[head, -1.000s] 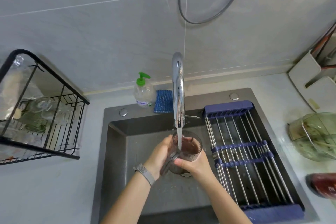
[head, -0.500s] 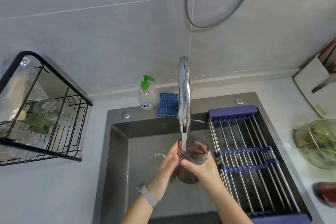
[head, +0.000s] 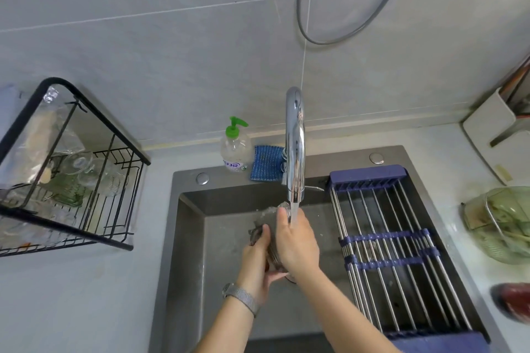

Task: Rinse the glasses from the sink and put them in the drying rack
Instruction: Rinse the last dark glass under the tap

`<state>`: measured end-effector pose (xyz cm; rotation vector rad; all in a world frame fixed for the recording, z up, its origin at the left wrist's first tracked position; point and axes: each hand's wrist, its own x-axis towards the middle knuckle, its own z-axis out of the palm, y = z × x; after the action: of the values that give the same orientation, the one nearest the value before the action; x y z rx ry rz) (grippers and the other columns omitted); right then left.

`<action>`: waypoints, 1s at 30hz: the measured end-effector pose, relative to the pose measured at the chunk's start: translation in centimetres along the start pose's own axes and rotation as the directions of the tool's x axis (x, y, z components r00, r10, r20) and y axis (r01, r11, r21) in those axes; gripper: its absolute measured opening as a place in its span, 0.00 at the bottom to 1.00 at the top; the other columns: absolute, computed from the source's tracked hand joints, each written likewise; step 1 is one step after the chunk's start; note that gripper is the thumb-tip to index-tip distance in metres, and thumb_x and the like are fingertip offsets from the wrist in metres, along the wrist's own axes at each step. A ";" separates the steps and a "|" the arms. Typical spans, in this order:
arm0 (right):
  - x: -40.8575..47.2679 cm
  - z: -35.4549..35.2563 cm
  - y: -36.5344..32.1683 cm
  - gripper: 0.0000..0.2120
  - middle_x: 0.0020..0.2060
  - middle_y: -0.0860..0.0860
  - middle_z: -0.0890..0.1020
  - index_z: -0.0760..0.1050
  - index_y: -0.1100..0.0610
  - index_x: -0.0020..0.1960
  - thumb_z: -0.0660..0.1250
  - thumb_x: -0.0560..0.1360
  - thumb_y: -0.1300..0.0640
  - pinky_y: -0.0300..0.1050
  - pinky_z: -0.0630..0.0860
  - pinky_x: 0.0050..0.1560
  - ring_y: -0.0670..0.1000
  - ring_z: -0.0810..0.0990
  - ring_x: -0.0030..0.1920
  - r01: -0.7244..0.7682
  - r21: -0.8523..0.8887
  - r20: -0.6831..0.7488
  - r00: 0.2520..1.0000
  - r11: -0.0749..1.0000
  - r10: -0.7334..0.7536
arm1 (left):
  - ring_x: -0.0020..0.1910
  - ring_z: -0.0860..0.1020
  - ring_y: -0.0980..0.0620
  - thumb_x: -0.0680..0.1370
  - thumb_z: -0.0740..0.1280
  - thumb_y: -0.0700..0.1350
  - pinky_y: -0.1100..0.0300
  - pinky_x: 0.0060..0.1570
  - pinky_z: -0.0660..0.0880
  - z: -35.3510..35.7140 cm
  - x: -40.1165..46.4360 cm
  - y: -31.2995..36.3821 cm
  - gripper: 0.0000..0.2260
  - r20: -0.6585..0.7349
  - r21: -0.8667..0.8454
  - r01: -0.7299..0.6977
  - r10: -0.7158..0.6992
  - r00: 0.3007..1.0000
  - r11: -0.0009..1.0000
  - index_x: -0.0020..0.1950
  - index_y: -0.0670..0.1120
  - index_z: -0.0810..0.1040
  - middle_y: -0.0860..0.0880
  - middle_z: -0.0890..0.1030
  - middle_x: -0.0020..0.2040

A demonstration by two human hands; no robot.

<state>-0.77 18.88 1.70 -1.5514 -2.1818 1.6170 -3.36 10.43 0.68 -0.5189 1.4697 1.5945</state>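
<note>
- Under the tap (head: 294,146), over the sink (head: 186,238): a smoky glass (head: 265,219) tipped on its side, mouth up toward the water, held by both hands.
- Left hand (head: 255,262) curled round the lower side of the glass, thumb over its handle (head: 256,233), grey watch (head: 241,296) on the wrist.
- Right hand (head: 296,241) wrapped over the top of the glass, back of the hand up, one finger reaching to the rim right at the stream.
- Both forearms coming up from the bottom edge, meeting at the glass.
- Hard to see most of the glass: right hand hides its middle, only the rim, handle and a bit of the base show.
- Water (head: 294,210) thin and blurry, hard to tell where it lands.
- Right of the hands, a roll-up rack (head: 384,241) of metal bars with blue ends, lying across the sink.
- Behind the sink, a soap bottle (head: 235,149) with a green pump, just beside a blue cloth (head: 266,163).
- Far left, a black wire drying rack (head: 71,169) with clear glasses inside, blurry, cut off at the edge.
- Far right, a green bowl (head: 504,223) and something dark red (head: 513,304), both cut off.
</note>
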 end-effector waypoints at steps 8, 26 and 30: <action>0.1 0.4 -0.6 0.21 0.58 0.56 0.78 0.71 0.53 0.63 0.47 0.83 0.43 0.50 0.67 0.56 0.60 0.76 0.61 -0.025 -0.009 0.021 0.999 1.000 0.025 | 0.35 0.84 0.49 0.79 0.66 0.53 0.54 0.32 0.79 0.1 -0.1 1.1 0.16 -0.056 0.046 -0.019 0.021 0.998 0.999 0.56 0.40 0.79 0.47 0.86 0.39; 1.5 -0.9 2.3 0.35 0.66 0.56 0.76 0.70 0.55 0.72 0.43 0.80 0.34 0.55 0.67 0.69 0.58 0.74 0.66 -0.276 0.215 0.127 0.959 0.937 0.254 | 0.49 0.84 0.44 0.76 0.71 0.50 0.44 0.55 0.79 0.5 -0.6 0.8 0.12 -0.013 0.178 -0.076 0.079 0.997 0.981 0.56 0.46 0.81 0.47 0.86 0.47; -1.9 -1.2 2.3 0.33 0.69 0.46 0.73 0.63 0.50 0.75 0.53 0.77 0.31 0.52 0.65 0.72 0.49 0.70 0.69 -0.023 0.281 0.231 0.972 0.959 -0.044 | 0.53 0.83 0.50 0.78 0.68 0.51 0.44 0.60 0.77 -0.2 0.4 0.6 0.10 -0.071 0.268 -0.247 0.274 0.959 0.931 0.58 0.51 0.77 0.50 0.85 0.53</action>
<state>2.39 18.39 1.52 -1.3258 -1.9358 2.0959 -4.09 10.40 0.65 -0.2702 1.8589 1.5619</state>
